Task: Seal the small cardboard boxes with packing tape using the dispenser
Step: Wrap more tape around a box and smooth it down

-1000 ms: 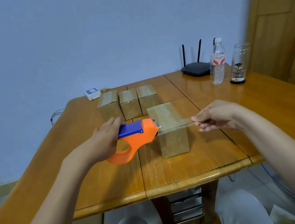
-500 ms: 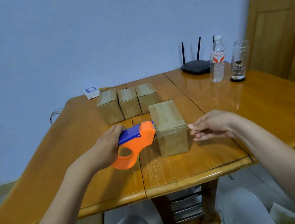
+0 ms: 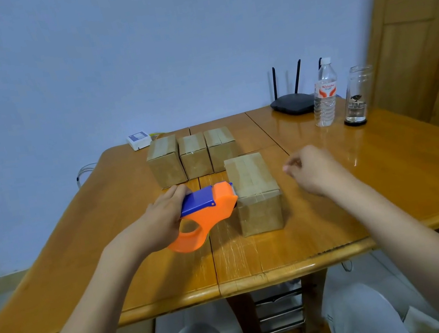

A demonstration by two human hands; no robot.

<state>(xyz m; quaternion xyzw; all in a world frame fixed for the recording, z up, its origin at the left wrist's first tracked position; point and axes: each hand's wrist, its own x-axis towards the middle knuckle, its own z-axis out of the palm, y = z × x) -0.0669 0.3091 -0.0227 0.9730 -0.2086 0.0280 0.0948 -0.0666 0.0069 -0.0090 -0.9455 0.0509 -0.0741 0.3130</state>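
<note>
A small cardboard box stands in the middle of the wooden table, with tape along its top. My left hand grips the orange and blue tape dispenser, whose front end touches the box's left upper edge. My right hand hovers to the right of the box with fingers curled, holding nothing and apart from the box. Three more small taped boxes stand side by side in a row behind.
A black router, a plastic water bottle and a glass jar stand at the back right. A small white device lies at the back edge. A wooden door is on the right.
My right hand let go of the tape end at the box's right side and lifted away to the right. The dispenser dropped slightly against the box's left edge.
</note>
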